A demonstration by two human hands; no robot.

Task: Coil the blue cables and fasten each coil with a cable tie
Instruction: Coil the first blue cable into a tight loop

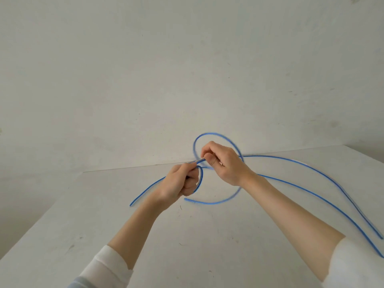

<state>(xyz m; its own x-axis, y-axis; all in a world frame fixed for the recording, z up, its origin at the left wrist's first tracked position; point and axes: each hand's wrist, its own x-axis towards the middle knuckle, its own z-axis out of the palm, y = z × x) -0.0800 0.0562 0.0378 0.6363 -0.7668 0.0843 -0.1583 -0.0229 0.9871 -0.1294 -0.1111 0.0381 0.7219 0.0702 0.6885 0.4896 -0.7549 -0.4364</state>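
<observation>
- Nearest me, white sleeves (108, 265) are pushed up both forearms, which reach forward over the white tabletop (83, 225).
- A blue cable (311, 196) runs from the lower right edge across the tabletop toward the hands; a second strand (301, 163) arcs beside it, and I cannot tell whether the two are one cable or separate.
- One loose end (145, 192) lies on the tabletop, left of the left wrist.
- Another curve (214, 202) sweeps below and between the hands, blurred, with its tip near the left hand.
- My left hand (180, 181) has its grip closed around the cable, fingers curled into a fist, with a short bend of cable coming out by the thumb.
- My right hand (224, 163) is held a little higher and just beside the left; its grip pinches the cable between thumb and fingers.
- A loop (207, 135) rises above and behind the right hand, blurred.
- Beyond, the tabletop's far edge meets a plain white wall (187, 59).
</observation>
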